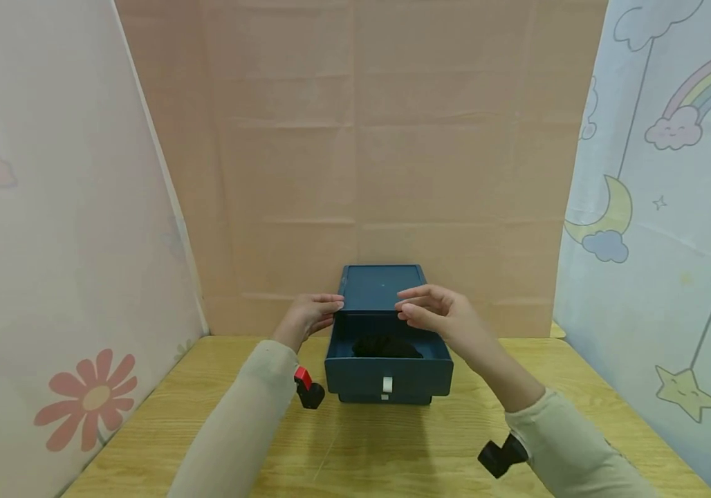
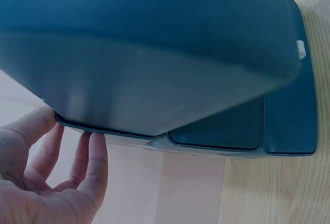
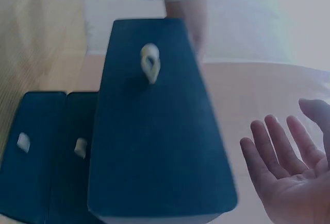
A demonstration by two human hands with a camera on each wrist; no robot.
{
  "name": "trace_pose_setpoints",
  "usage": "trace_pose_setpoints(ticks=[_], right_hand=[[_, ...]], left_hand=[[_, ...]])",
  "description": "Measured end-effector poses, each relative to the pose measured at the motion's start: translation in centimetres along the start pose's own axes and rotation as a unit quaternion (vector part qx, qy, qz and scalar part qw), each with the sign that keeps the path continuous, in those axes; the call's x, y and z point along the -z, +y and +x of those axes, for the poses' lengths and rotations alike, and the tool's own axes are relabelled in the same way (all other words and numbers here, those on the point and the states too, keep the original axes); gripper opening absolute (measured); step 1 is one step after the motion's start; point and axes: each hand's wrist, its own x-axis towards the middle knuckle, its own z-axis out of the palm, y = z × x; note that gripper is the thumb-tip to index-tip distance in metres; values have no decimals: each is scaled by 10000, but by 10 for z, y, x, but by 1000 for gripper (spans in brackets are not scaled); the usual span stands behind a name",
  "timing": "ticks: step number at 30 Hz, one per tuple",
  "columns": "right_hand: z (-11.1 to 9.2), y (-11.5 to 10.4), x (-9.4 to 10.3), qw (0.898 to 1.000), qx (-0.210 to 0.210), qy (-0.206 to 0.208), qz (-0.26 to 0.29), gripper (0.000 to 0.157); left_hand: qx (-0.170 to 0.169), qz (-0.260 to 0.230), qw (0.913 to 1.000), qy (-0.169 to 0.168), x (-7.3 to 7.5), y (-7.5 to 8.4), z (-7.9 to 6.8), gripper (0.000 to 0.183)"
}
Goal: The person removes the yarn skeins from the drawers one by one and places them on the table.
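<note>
A dark blue drawer cabinet (image 1: 382,287) stands on the table with its top drawer (image 1: 389,377) pulled out toward me. Inside that drawer lies a dark, soft-looking bundle (image 1: 386,346). My left hand (image 1: 310,316) touches the cabinet's upper left edge; in the left wrist view the thumb meets the top corner and the fingertips (image 2: 97,147) rest along the side. Over the right part of the drawer hovers my right hand (image 1: 445,315), its fingers loosely bent and nothing in them. The right wrist view shows its palm (image 3: 296,188) beside the drawer front, apart from it.
Small pale pull tabs (image 1: 387,384) mark the drawer fronts, and closed lower drawers (image 3: 31,167) sit beneath. The wooden table (image 1: 355,449) carries the cabinet near a tan backdrop (image 1: 355,152). Patterned panels (image 1: 654,277) stand on both sides.
</note>
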Motion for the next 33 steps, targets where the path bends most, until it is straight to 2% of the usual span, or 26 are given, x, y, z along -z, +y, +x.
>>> trace_pose_setpoints(ticks=[4,9,14,17,20,26,29,33], right_hand=[[18,10,0,9965,-227,-399,-705,37],[32,22,-2,9839,-547,-892,-1448,37],[39,33,-5,9715,-911,-1379,-1700,33],[42,37,-5,9652,-962,-1592,-1838,32],[44,38,-5,9600,-1072,-1725,-1926,31],[47,35,-6,9412,-1291,-2122,-2290,32],[47,36,-7,9352,-1395,-2174,-2422,32],[48,37,-8,9321,-1473,-2169,-2498,33]], left_hand=[[1,5,10000,-16,-2,0,1,25],[-55,12,10000,-37,-3,1,1,25],[-93,46,9999,-75,-3,2,-1,25],[-89,48,9999,-98,-3,2,-2,25],[-80,36,9999,-99,-3,1,-1,26],[-58,39,10000,-61,-4,1,0,26],[-47,29,10000,-32,-4,1,0,26],[-26,29,10000,20,-4,0,0,25]])
